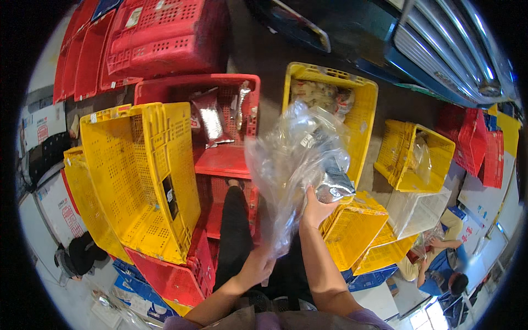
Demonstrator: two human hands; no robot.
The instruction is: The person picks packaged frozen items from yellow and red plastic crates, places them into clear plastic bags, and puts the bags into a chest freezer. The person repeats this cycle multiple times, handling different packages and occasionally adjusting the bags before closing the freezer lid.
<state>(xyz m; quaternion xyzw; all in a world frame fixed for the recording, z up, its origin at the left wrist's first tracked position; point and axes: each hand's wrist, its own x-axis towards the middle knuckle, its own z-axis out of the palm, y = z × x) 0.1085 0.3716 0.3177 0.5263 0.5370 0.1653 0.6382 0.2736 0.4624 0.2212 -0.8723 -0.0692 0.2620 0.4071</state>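
Note:
A large clear plastic bag hangs between my hands, crumpled and see-through. My left hand grips its gathered lower end. Higher up, my right hand holds a shiny silver foil pouch, which lies against the bag; whether the pouch is inside the bag I cannot tell. Beyond them, a yellow crate contains several plastic-wrapped packets. To the left, a red crate holds a silver-and-red foil pouch and another foil packet by its side wall.
Yellow crates stand tilted at the left, red crates at upper left. A smaller yellow crate with a clear bag and a white crate are at right. A chrome vehicle grille is upper right. Another person sits lower right.

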